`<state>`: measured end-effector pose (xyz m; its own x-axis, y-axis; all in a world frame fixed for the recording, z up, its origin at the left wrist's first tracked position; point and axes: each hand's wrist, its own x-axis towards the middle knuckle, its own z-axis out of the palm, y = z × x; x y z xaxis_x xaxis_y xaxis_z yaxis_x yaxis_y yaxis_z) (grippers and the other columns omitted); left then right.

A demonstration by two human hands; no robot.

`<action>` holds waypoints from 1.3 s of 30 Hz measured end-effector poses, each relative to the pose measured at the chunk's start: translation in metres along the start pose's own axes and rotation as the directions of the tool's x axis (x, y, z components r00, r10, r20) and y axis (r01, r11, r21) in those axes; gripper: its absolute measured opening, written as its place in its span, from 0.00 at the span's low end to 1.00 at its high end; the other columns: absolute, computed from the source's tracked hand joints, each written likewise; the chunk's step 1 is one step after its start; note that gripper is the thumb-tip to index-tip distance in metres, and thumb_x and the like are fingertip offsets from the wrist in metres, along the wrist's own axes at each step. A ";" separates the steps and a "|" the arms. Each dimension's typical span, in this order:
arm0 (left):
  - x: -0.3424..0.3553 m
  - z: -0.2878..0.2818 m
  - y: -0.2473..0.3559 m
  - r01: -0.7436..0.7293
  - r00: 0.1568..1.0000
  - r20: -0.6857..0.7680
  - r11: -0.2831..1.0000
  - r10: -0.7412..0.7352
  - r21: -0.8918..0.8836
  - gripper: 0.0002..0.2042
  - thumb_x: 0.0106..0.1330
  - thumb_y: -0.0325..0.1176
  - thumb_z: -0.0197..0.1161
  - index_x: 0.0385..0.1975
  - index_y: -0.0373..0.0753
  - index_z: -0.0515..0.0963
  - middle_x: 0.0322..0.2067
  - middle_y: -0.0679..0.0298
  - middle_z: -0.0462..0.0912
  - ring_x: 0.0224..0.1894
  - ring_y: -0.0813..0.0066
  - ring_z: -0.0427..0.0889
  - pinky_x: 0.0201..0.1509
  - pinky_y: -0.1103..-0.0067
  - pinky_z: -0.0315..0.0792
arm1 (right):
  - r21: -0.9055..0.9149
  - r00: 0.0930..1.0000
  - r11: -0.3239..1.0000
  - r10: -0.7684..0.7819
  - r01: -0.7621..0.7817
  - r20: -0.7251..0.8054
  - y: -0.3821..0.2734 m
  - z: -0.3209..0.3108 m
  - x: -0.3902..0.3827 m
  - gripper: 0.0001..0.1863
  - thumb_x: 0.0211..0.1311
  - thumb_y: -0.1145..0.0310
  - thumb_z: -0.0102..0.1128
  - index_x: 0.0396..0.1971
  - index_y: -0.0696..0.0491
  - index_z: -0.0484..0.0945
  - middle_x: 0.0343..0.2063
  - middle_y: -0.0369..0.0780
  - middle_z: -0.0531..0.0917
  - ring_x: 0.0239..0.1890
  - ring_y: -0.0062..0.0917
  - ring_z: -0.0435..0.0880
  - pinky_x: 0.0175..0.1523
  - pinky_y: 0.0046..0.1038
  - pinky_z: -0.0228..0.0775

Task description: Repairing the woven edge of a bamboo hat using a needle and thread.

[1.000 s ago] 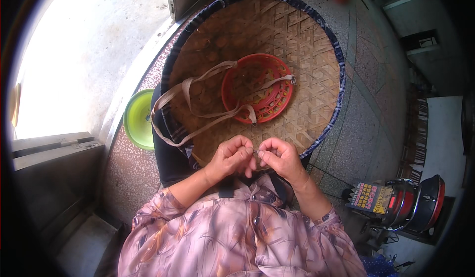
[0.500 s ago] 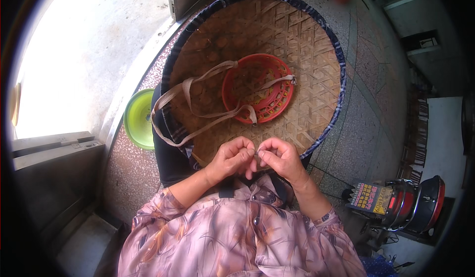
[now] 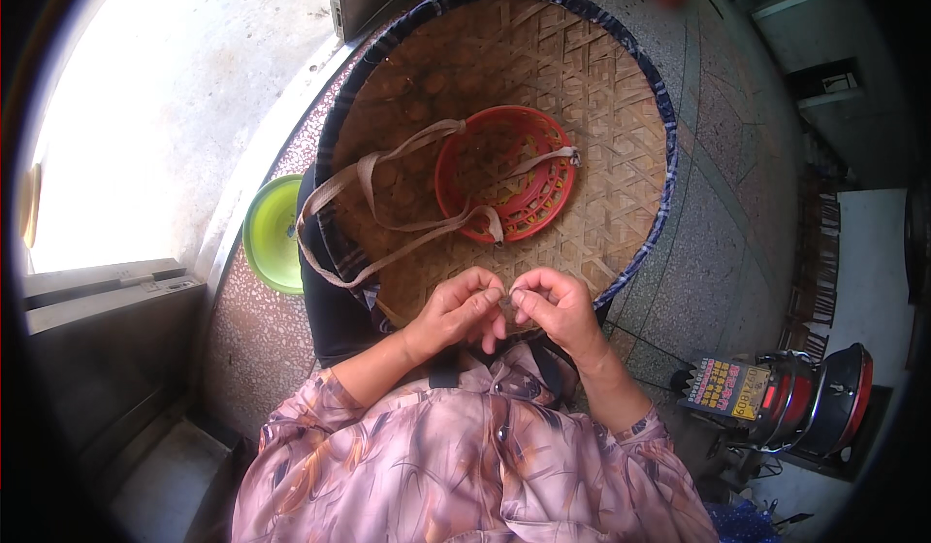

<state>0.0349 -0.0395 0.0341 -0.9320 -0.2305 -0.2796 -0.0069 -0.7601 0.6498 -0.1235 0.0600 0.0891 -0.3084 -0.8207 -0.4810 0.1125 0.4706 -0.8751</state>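
My left hand (image 3: 464, 307) and my right hand (image 3: 555, 307) meet fingertip to fingertip over the near edge of a large round woven bamboo tray (image 3: 606, 87), its rim wrapped in dark plaid cloth. Both are closed in a pinch; whatever lies between the fingertips is too small to make out. Beyond them a red plastic basket (image 3: 448, 179) with openwork sides rests on the weave. A pale cloth strap (image 3: 335, 182) loops out of it to the left and over the tray's rim. Another short piece of strap (image 3: 543, 158) crosses the basket's right edge.
A green plastic basin (image 3: 273, 242) stands on the speckled floor at the left, by a bright doorway (image 3: 184, 87). To the right are a wall calendar-like printed card (image 3: 722, 388) and a red-and-black round appliance (image 3: 824, 398). Metal door panels (image 3: 107, 349) stand at the lower left.
Both hands have shifted very slightly to the right, still pinched together. The basket, strap and tray have not moved.
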 end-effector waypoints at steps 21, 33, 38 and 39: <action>-0.002 0.000 -0.003 -0.074 0.994 -0.079 0.997 0.072 -0.028 0.08 0.69 0.34 0.52 0.38 0.35 0.68 0.25 0.60 0.81 0.20 0.78 0.80 0.22 0.89 0.65 | -0.099 1.000 0.995 -0.005 0.007 0.020 0.001 0.004 -0.002 0.04 0.61 0.75 0.55 0.33 0.59 0.74 0.24 0.31 0.77 0.24 0.11 0.75 0.29 0.15 0.68; 0.000 -0.002 -0.005 -0.074 0.996 -0.043 0.997 0.073 -0.030 0.09 0.70 0.36 0.49 0.37 0.36 0.67 0.24 0.60 0.80 0.20 0.77 0.79 0.22 0.88 0.64 | -0.053 1.000 0.999 0.010 -0.009 0.012 0.001 0.003 -0.001 0.05 0.61 0.74 0.56 0.34 0.59 0.74 0.25 0.32 0.77 0.24 0.12 0.76 0.30 0.16 0.69; -0.001 0.001 0.000 -0.032 0.999 -0.032 0.999 0.033 0.028 0.10 0.70 0.38 0.51 0.38 0.36 0.68 0.24 0.63 0.80 0.20 0.79 0.79 0.22 0.89 0.64 | -0.041 0.999 0.999 0.029 -0.028 0.034 0.003 0.001 0.000 0.05 0.62 0.73 0.56 0.35 0.58 0.74 0.28 0.32 0.77 0.26 0.12 0.76 0.32 0.15 0.69; -0.001 0.001 0.000 -0.037 0.999 -0.024 0.998 0.039 0.054 0.10 0.69 0.37 0.52 0.39 0.36 0.69 0.24 0.63 0.80 0.20 0.80 0.79 0.22 0.89 0.64 | -0.041 0.999 0.999 0.030 -0.028 0.035 0.002 0.001 0.000 0.05 0.62 0.73 0.56 0.35 0.58 0.74 0.28 0.32 0.77 0.26 0.12 0.76 0.32 0.15 0.69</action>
<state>0.0354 -0.0388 0.0351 -0.9226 -0.2745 -0.2712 0.0086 -0.7172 0.6968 -0.1219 0.0606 0.0877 -0.2720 -0.8171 -0.5082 0.0827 0.5063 -0.8584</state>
